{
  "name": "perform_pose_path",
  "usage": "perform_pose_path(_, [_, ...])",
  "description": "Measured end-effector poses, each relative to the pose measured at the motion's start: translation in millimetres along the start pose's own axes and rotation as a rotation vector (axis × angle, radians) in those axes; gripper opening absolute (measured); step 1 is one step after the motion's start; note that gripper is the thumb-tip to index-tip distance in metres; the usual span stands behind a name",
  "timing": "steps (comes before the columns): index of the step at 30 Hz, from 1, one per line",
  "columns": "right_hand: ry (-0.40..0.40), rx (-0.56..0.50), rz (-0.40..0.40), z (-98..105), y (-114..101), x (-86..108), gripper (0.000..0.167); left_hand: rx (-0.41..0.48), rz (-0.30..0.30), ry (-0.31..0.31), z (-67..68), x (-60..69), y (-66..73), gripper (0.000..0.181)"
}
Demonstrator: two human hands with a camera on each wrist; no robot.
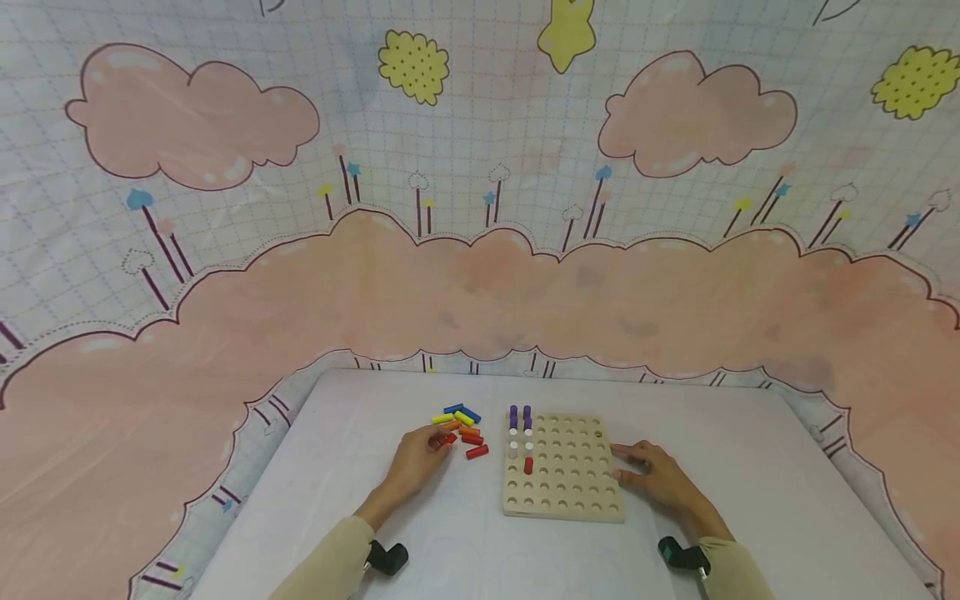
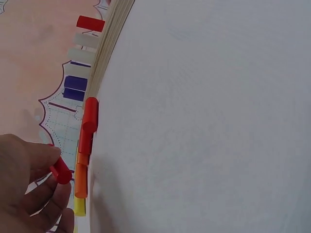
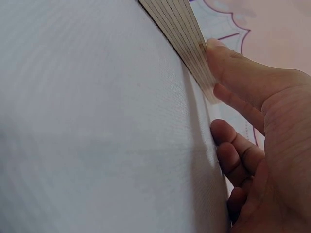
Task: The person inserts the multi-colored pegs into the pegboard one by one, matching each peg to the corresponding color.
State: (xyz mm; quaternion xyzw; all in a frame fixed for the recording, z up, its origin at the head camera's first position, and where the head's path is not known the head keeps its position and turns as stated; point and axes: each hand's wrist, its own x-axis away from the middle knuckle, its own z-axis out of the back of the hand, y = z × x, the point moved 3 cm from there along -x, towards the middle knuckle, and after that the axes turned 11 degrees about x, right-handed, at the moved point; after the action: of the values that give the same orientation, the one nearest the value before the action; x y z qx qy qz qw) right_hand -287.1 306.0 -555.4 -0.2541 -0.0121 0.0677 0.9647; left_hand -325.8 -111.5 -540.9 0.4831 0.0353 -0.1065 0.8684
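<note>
One red cylindrical peg (image 2: pixel 61 171), probably light and stiff, best gripped near one end, is pinched by the left hand (image 1: pixel 415 458); the right hand (image 1: pixel 660 475), fingers parted, touches the square wooden pegboard (image 1: pixel 566 463).

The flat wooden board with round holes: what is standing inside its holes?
In the board stand purple cylindrical pegs, white cylindrical pegs and one red cylindrical peg. Their lower ends, covered by the wood, cannot be seen.

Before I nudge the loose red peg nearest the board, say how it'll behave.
The loose red peg would probably roll, being cylindrical and lying on its side. It looks rigid, its outline straight. Its smooth surface may be slightly slippery.
</note>
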Motion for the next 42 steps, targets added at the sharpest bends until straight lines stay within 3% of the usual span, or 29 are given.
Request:
perform_pose_path(4, [-0.006, -0.007, -0.013, -0.4, 1.8, 0.1, 0.053, 0.027, 0.009, 0.029, 4.5, 3.9, 6.5, 0.023])
perform_pose_path(13, [-0.005, -0.007, 0.001, -1.0, 3.9, -1.0, 0.053, 0.041, -0.093, 0.120, 12.4, 9.4, 18.2, 0.022])
perform_pose_path(18, [0.000, -0.012, 0.002, -1.6, 3.2, -0.9, 0.053, 0.094, -0.109, 0.137, 12.3, 11.8, 22.2, 0.022])
perform_pose_path(26, [0.010, -0.003, 0.010, -2.3, 3.6, -0.5, 0.052, 0.179, -0.097, 0.096, 1.2, 20.1, 31.8, 0.028])
perform_pose_path(34, [0.022, 0.009, 0.018, -4.2, 4.4, -0.2, 0.051, 0.216, -0.151, 0.046, -13.7, 23.1, 46.0, 0.024])
perform_pose_path(42, [0.014, -0.004, 0.008, -5.9, 7.4, -2.2, 0.051, 0.246, -0.203, -0.006, -31.1, 24.4, 49.8, 0.020])
